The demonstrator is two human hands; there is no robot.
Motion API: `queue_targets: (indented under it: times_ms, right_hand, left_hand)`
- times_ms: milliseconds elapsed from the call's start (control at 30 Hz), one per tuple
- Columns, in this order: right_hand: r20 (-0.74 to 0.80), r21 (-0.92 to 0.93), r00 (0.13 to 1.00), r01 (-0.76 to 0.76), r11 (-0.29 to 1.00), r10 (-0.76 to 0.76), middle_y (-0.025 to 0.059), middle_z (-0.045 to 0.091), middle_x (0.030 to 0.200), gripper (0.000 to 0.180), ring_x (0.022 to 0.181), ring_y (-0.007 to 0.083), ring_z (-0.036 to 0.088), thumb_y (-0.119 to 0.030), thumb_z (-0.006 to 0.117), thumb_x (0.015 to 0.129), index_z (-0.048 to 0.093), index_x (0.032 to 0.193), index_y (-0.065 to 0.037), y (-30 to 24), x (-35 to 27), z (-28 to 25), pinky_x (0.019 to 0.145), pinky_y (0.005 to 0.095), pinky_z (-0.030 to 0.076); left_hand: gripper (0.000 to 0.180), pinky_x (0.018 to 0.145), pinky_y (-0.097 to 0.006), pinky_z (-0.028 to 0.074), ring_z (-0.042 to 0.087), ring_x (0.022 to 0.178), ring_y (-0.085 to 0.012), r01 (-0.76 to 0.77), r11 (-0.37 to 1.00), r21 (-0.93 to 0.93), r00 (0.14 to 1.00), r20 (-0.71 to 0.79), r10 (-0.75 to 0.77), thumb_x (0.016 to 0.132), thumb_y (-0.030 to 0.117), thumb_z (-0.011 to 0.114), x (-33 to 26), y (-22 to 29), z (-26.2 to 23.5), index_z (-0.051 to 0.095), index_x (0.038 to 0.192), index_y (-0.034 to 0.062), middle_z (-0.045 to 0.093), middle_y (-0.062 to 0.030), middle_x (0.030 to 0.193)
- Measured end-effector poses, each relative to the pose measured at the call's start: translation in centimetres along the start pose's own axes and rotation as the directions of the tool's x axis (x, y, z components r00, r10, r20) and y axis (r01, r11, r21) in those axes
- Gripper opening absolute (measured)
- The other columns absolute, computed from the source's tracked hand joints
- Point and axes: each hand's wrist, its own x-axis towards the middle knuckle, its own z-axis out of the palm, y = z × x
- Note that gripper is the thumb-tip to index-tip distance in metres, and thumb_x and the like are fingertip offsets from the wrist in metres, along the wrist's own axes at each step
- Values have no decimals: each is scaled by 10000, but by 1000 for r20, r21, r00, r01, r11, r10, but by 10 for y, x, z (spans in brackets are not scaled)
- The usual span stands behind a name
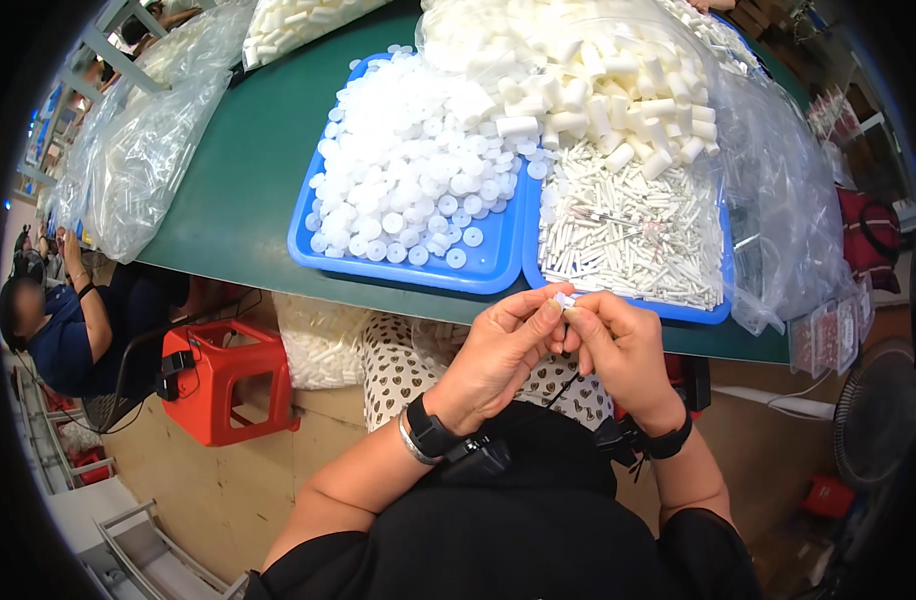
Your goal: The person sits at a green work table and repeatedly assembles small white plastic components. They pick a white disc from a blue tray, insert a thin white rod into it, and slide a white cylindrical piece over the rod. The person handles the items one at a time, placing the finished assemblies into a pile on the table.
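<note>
My left hand (508, 352) and my right hand (623, 345) meet at the table's front edge, fingertips pinched together around one small white plastic piece (565, 299). Fingers cover most of it, so its exact shape is hidden. Just beyond my left hand, a blue tray (408, 277) is heaped with translucent white discs (418, 190), each with a small centre hole. Right beside it, a second blue tray (713, 312) holds many thin white rods (618, 240). Cream-white foam cylinders (618, 100) spill from a clear bag over the far part of this tray.
Clear plastic bags (158, 150) lie at the table's left end, and another plastic sheet (778, 220) drapes on the right. A red stool (228, 375) stands at left below the green table (238, 190). A co-worker (68, 320) sits far left; a fan (878, 415) stands right.
</note>
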Motion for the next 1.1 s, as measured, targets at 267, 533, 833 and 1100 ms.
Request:
queue_targets:
  times_ms: [267,533,833,1100]
  right_hand:
    - [28,-191,984,181,965,-179,79,658,692,104,513,110,590,-62,562,966,632,950,14,5,1,-1,480,249,462]
    - [206,-33,978,37,999,-29,104,684,889,233,658,149,638,-126,536,991,496,1167,22,-15,7,2,601,285,507]
    - [42,-795,935,246,555,-353,167,642,741,212,680,364,645,-208,650,864,611,767,-23,14,51,-28,621,455,504]
    - [-25,-791,948,176,586,-318,170,640,684,145,627,352,648,-133,644,792,615,704,-21,26,56,-19,597,455,515]
  left_hand:
    - [362,748,-237,486,544,790,-84,62,998,-1,998,-8,-62,977,161,599,-2,10,5,553,1281,-30,602,-18,901]
    - [312,702,-232,450,510,759,-78,-66,998,-26,995,-79,64,984,177,580,-6,21,8,570,1225,-20,563,11,872]
    - [363,822,-291,520,612,909,-146,-89,995,51,981,-166,96,1012,294,525,-10,44,6,553,1245,18,640,-69,1038]
    - [391,835,-266,532,635,901,-129,-120,987,103,980,-148,134,1015,257,526,-3,47,9,510,1300,-11,647,-94,1074]
